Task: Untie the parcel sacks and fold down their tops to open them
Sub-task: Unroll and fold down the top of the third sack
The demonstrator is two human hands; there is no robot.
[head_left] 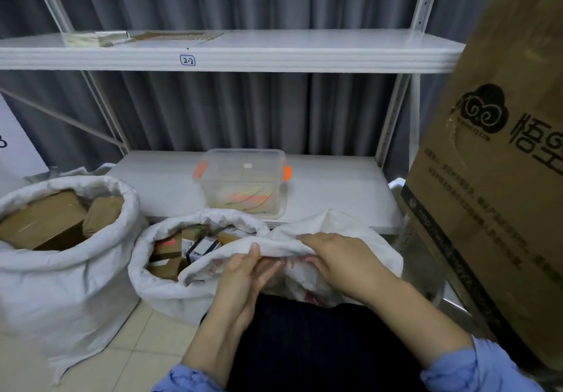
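Observation:
Three white woven parcel sacks stand on the tiled floor. The left sack has its top rolled down, and brown boxes show inside. The middle sack is open too, with small parcels visible. The right sack stands directly in front of me. My left hand pinches its rim from below, thumb on top of the cloth. My right hand grips the same rim a little to the right, fingers curled over the fold. The inside of this sack is hidden by the cloth.
A white metal rack stands behind the sacks. A clear plastic box with orange clips sits on its lower shelf. A tall brown cardboard carton stands close on the right. Grey curtain hangs at the back.

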